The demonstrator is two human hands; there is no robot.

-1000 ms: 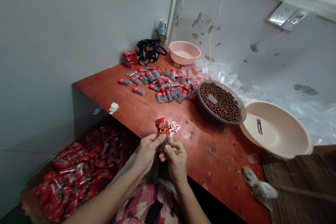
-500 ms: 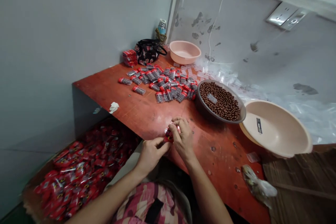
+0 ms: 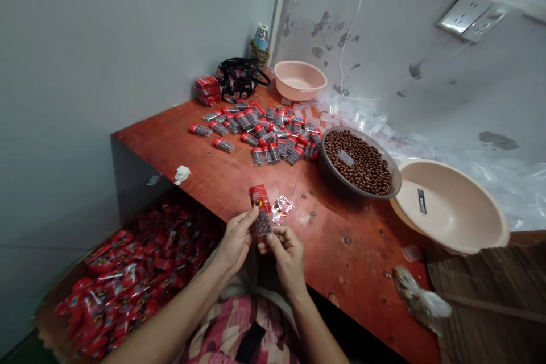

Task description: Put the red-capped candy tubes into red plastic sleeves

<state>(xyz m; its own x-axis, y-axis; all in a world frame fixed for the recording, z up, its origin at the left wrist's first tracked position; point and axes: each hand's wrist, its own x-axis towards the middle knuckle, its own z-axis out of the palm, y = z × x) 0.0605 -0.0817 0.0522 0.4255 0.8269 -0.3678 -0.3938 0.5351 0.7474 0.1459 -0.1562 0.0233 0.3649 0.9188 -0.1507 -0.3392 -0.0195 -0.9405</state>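
Note:
A clear pack of brown balls (image 3: 263,224) with a red printed top stands up between my hands at the near table edge. My left hand (image 3: 237,239) pinches its left side, thumb in front. At the lower right corner, my right hand (image 3: 285,253) closes on the same pack with thumb and bent fingers. Just behind it on the table lies a shiny red-and-clear wrapper (image 3: 282,209). Farther back is a heap of red-capped clear packs (image 3: 273,136), filled with dark contents.
A grey basin (image 3: 326,173) of brown balls holds a small clear container (image 3: 345,157). Beside it is a large beige basin (image 3: 460,199); a pink basin (image 3: 301,81) stands behind. Red packets (image 3: 123,284) fill a box at lower left. A knotted plastic bag (image 3: 420,298) lies right.
The pack has been raised upright and now shows between my hands. My right hand has moved down and left to its lower corner. A shiny wrapper now lies uncovered on the table.

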